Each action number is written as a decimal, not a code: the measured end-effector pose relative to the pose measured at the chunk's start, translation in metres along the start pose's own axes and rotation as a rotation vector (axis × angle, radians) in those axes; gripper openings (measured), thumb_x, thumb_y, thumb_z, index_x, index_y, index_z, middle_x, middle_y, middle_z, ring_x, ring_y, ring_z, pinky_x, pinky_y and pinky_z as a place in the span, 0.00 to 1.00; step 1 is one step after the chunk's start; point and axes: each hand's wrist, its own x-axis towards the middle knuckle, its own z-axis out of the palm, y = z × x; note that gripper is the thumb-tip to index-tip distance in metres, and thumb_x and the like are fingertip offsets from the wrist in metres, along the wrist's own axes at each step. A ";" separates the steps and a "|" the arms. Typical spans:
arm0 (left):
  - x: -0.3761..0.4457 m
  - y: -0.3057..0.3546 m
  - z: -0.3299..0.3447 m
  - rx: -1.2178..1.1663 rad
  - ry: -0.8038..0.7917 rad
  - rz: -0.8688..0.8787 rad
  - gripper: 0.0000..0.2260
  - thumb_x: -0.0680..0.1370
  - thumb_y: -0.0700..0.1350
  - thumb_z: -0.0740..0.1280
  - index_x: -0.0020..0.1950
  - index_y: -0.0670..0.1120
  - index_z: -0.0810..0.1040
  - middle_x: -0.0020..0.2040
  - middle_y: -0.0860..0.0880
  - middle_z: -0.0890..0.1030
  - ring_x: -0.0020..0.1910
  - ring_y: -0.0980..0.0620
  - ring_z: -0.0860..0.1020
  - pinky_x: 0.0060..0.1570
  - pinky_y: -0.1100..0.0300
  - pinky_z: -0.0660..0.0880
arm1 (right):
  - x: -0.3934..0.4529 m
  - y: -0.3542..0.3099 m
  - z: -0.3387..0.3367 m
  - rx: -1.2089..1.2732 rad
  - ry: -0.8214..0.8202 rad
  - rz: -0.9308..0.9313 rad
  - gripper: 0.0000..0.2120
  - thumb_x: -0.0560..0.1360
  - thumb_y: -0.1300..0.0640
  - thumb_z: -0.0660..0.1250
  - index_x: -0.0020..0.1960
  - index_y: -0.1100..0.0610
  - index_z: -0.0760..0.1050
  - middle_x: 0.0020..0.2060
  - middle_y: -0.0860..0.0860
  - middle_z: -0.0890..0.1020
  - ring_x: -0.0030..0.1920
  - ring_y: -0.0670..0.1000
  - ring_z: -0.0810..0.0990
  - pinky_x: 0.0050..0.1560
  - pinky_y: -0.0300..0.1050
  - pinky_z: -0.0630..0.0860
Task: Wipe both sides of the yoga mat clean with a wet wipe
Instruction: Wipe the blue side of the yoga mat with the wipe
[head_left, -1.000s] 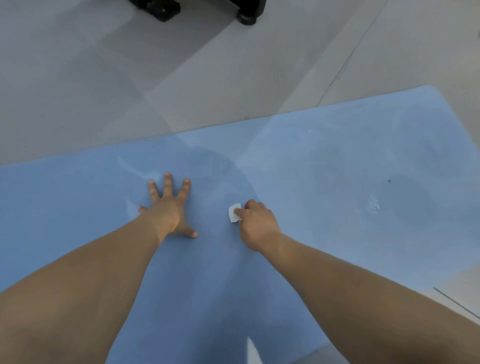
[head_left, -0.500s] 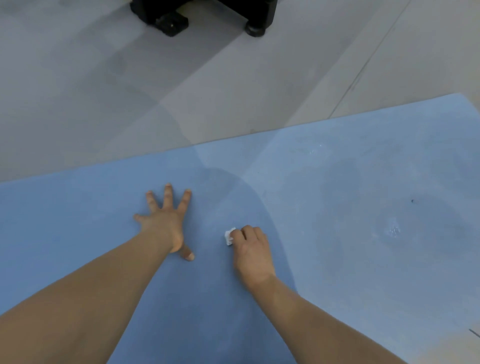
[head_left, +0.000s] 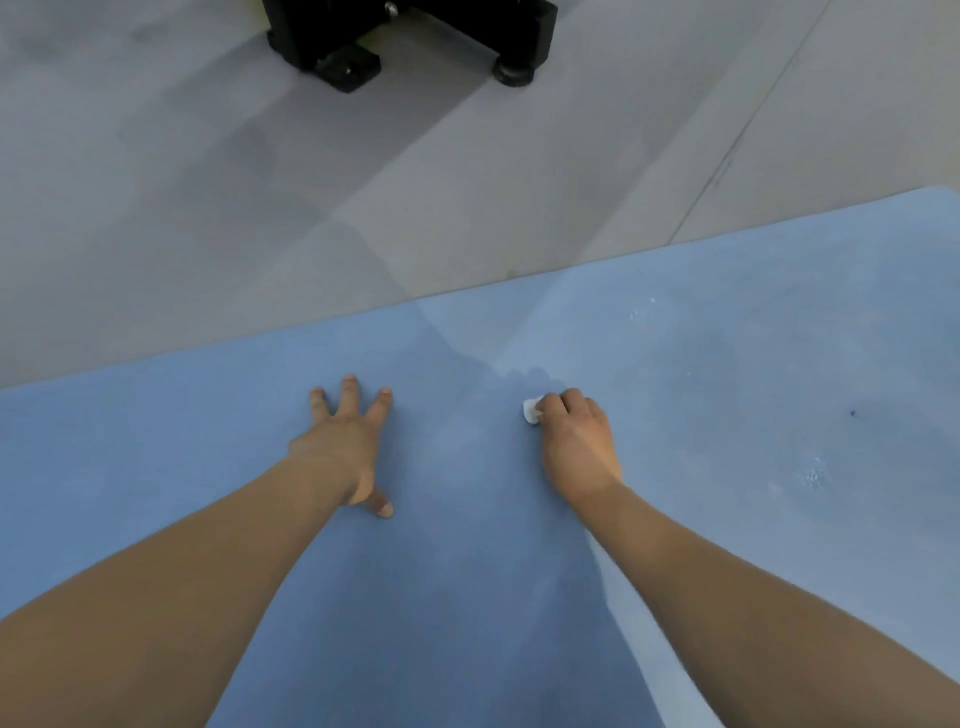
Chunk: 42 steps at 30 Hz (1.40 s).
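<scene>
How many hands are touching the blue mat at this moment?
2. The left hand lies flat with spread fingers on the yoga mat; the right hand, further right, presses a small white wet wipe onto it. None seems hidden.

A smooth pale grey floor (head_left: 218, 218), crossed by thin dark seam lines, carries a flat light-blue foam yoga mat (head_left: 727, 395) spread across its near part, the mat's far edge running diagonally. At the far side a black metal equipment base (head_left: 410, 36) stands on the floor, well apart from the mat.
</scene>
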 end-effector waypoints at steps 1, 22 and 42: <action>0.000 0.005 -0.002 0.033 0.002 -0.017 0.68 0.60 0.62 0.83 0.80 0.56 0.33 0.79 0.46 0.31 0.78 0.31 0.38 0.66 0.34 0.70 | -0.001 -0.010 0.003 0.006 0.018 0.039 0.17 0.59 0.74 0.72 0.43 0.59 0.77 0.36 0.57 0.77 0.32 0.60 0.75 0.36 0.48 0.74; 0.010 0.016 -0.013 0.085 -0.024 -0.009 0.67 0.56 0.56 0.86 0.80 0.49 0.42 0.76 0.44 0.24 0.76 0.27 0.34 0.63 0.34 0.73 | 0.000 -0.059 0.001 0.025 -0.114 -0.151 0.09 0.72 0.56 0.62 0.43 0.59 0.80 0.42 0.55 0.73 0.39 0.58 0.73 0.40 0.51 0.73; 0.012 0.015 -0.013 0.065 -0.019 -0.005 0.69 0.54 0.56 0.86 0.79 0.48 0.40 0.76 0.45 0.24 0.76 0.28 0.33 0.65 0.35 0.72 | -0.011 -0.101 0.022 0.100 -0.136 -0.145 0.10 0.63 0.67 0.60 0.42 0.59 0.76 0.35 0.57 0.75 0.31 0.59 0.74 0.31 0.46 0.72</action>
